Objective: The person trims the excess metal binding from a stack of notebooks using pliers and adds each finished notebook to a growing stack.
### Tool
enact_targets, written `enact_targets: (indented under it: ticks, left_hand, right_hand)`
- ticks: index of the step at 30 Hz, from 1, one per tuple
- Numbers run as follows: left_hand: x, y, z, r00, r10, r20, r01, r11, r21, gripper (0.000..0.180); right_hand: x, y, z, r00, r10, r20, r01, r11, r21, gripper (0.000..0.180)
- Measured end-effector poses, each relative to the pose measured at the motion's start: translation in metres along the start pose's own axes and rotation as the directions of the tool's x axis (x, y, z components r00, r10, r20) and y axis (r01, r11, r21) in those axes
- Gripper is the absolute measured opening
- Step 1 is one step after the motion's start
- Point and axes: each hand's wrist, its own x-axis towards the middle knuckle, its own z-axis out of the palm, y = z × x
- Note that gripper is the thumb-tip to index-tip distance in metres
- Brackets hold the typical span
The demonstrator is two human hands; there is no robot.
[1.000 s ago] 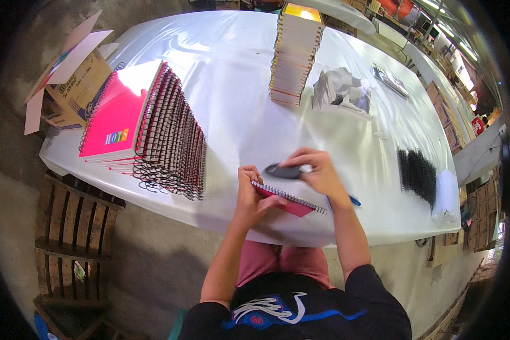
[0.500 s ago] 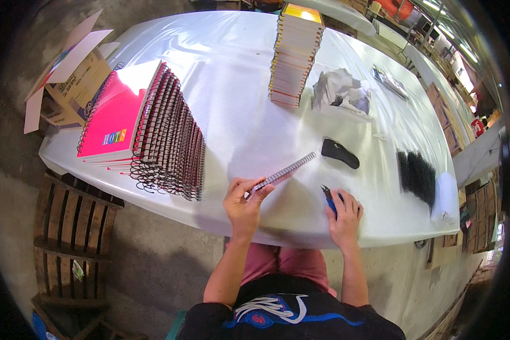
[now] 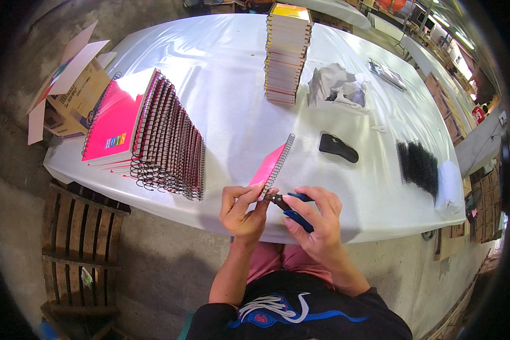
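Observation:
A pink-covered spiral notebook (image 3: 267,165) is tilted up above the near edge of the table. My left hand (image 3: 243,214) grips its near end, thumb and fingers closed around it. Along the notebook's right side runs a dark wire coil (image 3: 282,161). My right hand (image 3: 322,218) holds wire cutters (image 3: 298,221) with blue handles, the two handles spread apart. Their dark jaws are at the near end of the coil, close to my left fingertips. Whether the jaws touch the wire is hidden by my fingers.
Spiral notebooks with pink covers (image 3: 116,124) are stacked at left, beside an opened carton (image 3: 79,102). A tall book stack (image 3: 287,62) stands at the back. Rightward are crumpled white wrapping (image 3: 330,85), a dark elongated object (image 3: 338,148), black coils (image 3: 418,165) and a white roll (image 3: 449,190).
My right hand has lifted the cutters off the table and brought them left to the notebook. The notebook has turned, showing more of its pink cover, with its far end swung left.

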Motion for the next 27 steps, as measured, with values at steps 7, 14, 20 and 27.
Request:
enact_targets:
  ticks: [7, 14, 20, 27]
  left_hand:
    - [-0.002, -0.004, -0.003, 0.981, 0.193, 0.009, -0.192, 0.972, 0.138, 0.031]
    - [0.0, -0.005, 0.004, 0.992, 0.058, -0.108, -0.052, 0.997, 0.06, 0.028]
    - [0.017, 0.018, 0.006, 0.862, -0.412, -0.294, 0.272, 0.867, -0.417, 0.039]
    - [0.009, 0.056, 0.0, 0.889, -0.423, -0.173, 0.223, 0.731, -0.645, 0.029]
  right_hand:
    - [-0.009, 0.002, 0.0, 0.787, 0.282, 0.549, -0.611, 0.473, 0.634, 0.035]
    - [-0.018, 0.023, 0.007, 0.854, 0.194, 0.482, -0.489, 0.615, 0.618, 0.038]
    - [-0.058, 0.103, 0.004, 0.897, 0.44, 0.046, -0.377, 0.814, -0.442, 0.04]
    - [-0.017, 0.054, -0.005, 0.937, 0.348, 0.011, -0.205, 0.525, 0.826, 0.081]
